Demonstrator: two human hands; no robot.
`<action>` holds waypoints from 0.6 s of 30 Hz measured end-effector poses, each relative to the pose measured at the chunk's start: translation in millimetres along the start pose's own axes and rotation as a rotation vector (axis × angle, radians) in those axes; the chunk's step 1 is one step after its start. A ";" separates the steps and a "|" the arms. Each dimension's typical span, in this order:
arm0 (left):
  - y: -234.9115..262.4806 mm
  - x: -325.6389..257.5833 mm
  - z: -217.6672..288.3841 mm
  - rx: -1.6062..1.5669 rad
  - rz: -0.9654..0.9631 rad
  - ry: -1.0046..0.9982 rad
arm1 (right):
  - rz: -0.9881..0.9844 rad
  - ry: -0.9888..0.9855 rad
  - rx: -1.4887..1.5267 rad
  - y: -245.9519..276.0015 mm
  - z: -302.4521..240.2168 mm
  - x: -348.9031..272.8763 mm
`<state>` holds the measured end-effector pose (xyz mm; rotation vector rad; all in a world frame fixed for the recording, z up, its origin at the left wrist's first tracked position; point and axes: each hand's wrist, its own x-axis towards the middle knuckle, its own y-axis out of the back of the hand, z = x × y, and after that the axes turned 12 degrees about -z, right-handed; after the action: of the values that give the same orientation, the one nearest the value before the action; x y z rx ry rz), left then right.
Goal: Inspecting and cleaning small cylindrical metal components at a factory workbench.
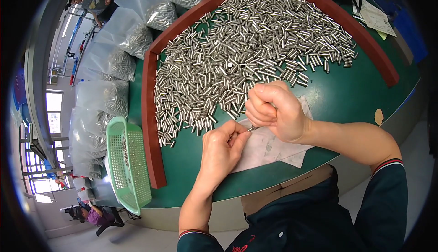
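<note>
My left hand (pixel 222 148) is closed in a pinch at the near edge of a heap of short silvery metal pins (pixel 255 37). Whatever its fingertips hold is mostly hidden. Just above and to the right, my right hand (pixel 279 110) makes a fist around a hand tool (pixel 253 128); a thin dark metal end sticks out below the fist toward the left fingertips. The tool's handle is largely covered by the fingers. Beneath both hands lies a crumpled, stained whitish cloth (pixel 273 151) on the green tabletop (pixel 346 101).
A dark red raised border (pixel 149 115) fences the pins on the left, back and right. A green plastic basket (pixel 141 170) stands left of it. Clear bags of pins (pixel 119 65) line the far left. Papers (pixel 374 17) lie back right. Two other people are in the left background.
</note>
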<state>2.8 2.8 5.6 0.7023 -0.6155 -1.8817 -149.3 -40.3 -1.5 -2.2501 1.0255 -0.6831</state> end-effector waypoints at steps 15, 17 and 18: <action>-1.9 1.5 -2.4 -0.043 0.006 0.006 | 0.012 0.006 -0.002 0.1 -0.5 -0.6; -1.6 1.3 -2.0 -0.047 0.003 0.012 | -0.001 0.017 -0.034 0.5 0.8 -1.1; -1.1 0.9 -2.2 -0.049 0.001 0.017 | -0.002 0.015 -0.031 0.2 1.2 -1.1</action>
<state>3.4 2.1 3.1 0.6856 -0.5569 -1.8817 -149.3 -39.2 -2.7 -2.2764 1.0478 -0.6900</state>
